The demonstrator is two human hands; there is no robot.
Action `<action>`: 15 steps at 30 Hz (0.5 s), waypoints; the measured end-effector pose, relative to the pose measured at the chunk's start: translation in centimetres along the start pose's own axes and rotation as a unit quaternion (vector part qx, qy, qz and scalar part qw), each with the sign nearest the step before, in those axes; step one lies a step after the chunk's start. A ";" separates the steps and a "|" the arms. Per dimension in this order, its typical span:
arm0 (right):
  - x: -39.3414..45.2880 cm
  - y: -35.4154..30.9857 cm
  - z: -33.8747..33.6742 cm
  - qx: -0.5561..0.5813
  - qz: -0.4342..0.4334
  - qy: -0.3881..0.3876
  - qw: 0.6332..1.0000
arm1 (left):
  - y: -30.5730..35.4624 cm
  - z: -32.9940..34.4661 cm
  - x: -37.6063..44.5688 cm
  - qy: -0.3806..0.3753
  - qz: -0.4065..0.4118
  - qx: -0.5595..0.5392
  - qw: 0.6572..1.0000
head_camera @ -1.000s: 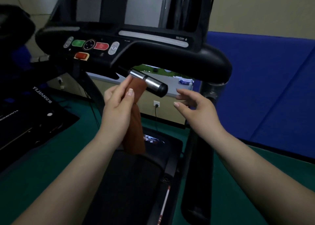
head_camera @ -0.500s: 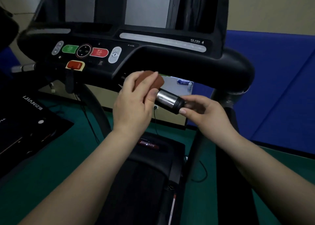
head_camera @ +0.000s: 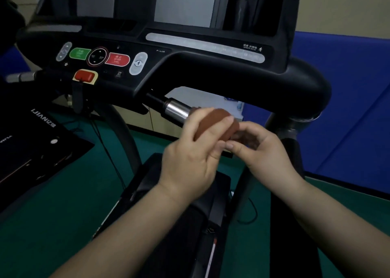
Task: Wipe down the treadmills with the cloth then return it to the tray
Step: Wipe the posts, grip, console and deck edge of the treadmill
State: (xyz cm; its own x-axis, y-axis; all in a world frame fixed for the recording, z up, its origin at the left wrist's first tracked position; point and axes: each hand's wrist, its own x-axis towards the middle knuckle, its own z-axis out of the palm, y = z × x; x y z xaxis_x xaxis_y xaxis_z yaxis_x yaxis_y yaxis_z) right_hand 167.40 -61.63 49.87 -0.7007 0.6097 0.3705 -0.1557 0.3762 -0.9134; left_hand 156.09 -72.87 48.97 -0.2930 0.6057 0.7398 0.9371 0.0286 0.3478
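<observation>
A black treadmill console [head_camera: 211,71] fills the upper view, with a chrome pulse handle [head_camera: 176,110] sticking out below it. My left hand [head_camera: 190,157] grips a brown cloth [head_camera: 213,126] wrapped over the free end of that handle. My right hand [head_camera: 263,149] sits just right of the cloth, fingers curled around the handle's tip and the cloth's edge; the tip itself is hidden. The tray is not in view.
The console carries green and red buttons [head_camera: 117,59] and a red safety key [head_camera: 85,76]. The treadmill belt [head_camera: 168,235] runs below my arms. A second black treadmill [head_camera: 31,147] stands at the left. Blue mats [head_camera: 348,109] line the right wall, over green floor [head_camera: 63,214].
My left hand slid the cloth along the handle from near the console out to its free end. My right hand stayed at the tip, now touching the cloth. The view moved closer.
</observation>
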 end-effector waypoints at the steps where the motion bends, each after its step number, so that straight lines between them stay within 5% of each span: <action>1: 0.0 0.0 0.0 -0.003 -0.003 -0.003 1.000 | -0.3 -0.1 0.1 -0.012 0.019 0.013 1.000; 7: 0.1 0.6 -0.2 -0.020 0.011 -0.003 1.000 | -3.1 -1.3 1.3 0.077 -0.060 0.018 0.995; 12: 0.2 0.5 -0.1 -0.005 0.007 0.011 1.000 | -1.0 -0.4 0.3 0.002 0.020 0.033 0.999; 15: 0.2 0.4 -0.3 -0.003 0.016 -0.002 1.000 | -3.5 -1.8 1.3 0.038 -0.029 0.077 0.996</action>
State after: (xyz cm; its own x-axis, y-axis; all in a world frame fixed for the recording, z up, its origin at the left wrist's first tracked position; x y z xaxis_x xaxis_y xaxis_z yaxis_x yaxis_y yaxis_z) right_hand 167.37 -61.15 49.59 -0.7084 0.6179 0.3411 -0.1299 0.3609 -0.9235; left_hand 152.08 -73.63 49.70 -0.3550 0.5377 0.7647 0.9347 0.1869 0.3025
